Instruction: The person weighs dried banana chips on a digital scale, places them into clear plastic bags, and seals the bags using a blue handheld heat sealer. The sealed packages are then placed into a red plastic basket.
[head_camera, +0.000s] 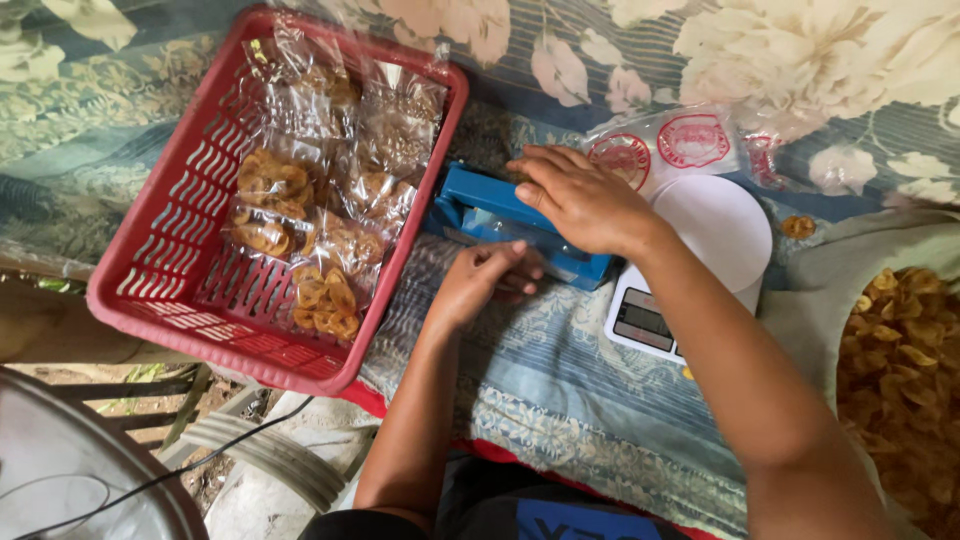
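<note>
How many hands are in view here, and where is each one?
2. The right hand presses flat on top of the blue sealer. The left hand sits at the sealer's near edge, fingers curled. No other person's hands show.

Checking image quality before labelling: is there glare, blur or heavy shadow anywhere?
Head view: soft, even daylight, no hard shadows; glare on the clear bags in the red basket; right hand and left hand on the blue sealer look sharp; frame edges look stretched.

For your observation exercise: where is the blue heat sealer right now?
The blue heat sealer sits mid-frame under the right hand, between the red basket and the white scale.
</note>
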